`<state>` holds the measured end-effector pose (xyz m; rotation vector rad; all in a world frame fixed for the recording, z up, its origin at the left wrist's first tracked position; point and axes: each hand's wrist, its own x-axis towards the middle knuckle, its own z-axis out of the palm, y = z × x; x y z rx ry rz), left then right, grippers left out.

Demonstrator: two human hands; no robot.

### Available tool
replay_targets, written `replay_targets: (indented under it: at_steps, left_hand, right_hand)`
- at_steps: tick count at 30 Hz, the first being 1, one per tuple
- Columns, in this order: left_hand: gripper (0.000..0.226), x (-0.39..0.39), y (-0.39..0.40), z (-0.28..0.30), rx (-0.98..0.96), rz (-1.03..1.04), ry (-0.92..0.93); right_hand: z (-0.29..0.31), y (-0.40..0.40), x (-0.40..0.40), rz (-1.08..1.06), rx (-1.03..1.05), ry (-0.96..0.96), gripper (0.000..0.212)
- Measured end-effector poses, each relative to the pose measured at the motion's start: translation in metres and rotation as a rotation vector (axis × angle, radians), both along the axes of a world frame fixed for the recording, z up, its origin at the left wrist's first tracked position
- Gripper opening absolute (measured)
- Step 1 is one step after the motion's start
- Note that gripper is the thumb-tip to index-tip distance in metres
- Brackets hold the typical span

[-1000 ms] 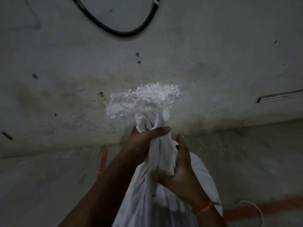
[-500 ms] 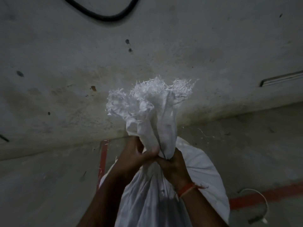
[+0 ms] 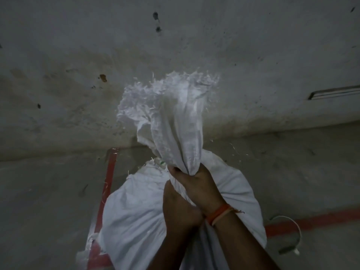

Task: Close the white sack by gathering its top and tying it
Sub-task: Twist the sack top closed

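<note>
White woven fabric of the sack [image 3: 136, 217] is bunched into a twisted neck [image 3: 175, 137] that stands upright in front of you, its frayed top edge fanning out above. Your right hand [image 3: 196, 184] has its grip clenched round the neck at the base. Your left hand [image 3: 179, 209] sits just below and touching it, fingers curled into the gathered cloth there. An orange band [image 3: 220, 213] circles your right wrist. The sack's full body rests on the concrete floor [image 3: 48, 201], over red painted lines [image 3: 109, 172], near a stained wall [image 3: 78, 55]. A thin white cord [image 3: 292, 230] loops on the floor to the right.
</note>
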<state>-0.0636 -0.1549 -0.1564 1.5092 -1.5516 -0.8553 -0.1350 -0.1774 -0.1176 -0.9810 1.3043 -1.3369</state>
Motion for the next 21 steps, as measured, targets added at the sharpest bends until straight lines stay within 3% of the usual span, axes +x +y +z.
replay_targets:
  at_steps: [4, 6, 9, 13, 18, 21]
  left_hand:
    - [0.069, 0.003, -0.011, -0.031, 0.093, -0.044, 0.120]
    - [0.048, 0.007, -0.014, -0.027, 0.093, 0.010, 0.095]
    - [0.036, 0.010, -0.018, -0.019, 0.124, 0.053, 0.121]
    - [0.027, 0.013, -0.022, -0.027, 0.166, 0.056, 0.161]
    - [0.036, 0.012, -0.020, -0.033, 0.172, 0.099, 0.231]
    - [0.056, 0.005, -0.015, -0.032, 0.148, 0.150, 0.164]
  right_hand:
    - [-0.006, -0.001, 0.006, 0.013, 0.008, 0.158, 0.033]
    - [-0.006, -0.001, 0.005, 0.036, -0.004, 0.226, 0.043]
    - [-0.009, 0.002, 0.001, 0.108, -0.034, 0.277, 0.065]
    - [-0.013, 0.009, -0.018, 0.094, -0.074, 0.326, 0.060]
    - [-0.017, 0.019, -0.026, 0.111, -0.089, 0.422, 0.038]
    - [-0.018, 0.021, -0.010, 0.068, -0.130, 0.464, 0.048]
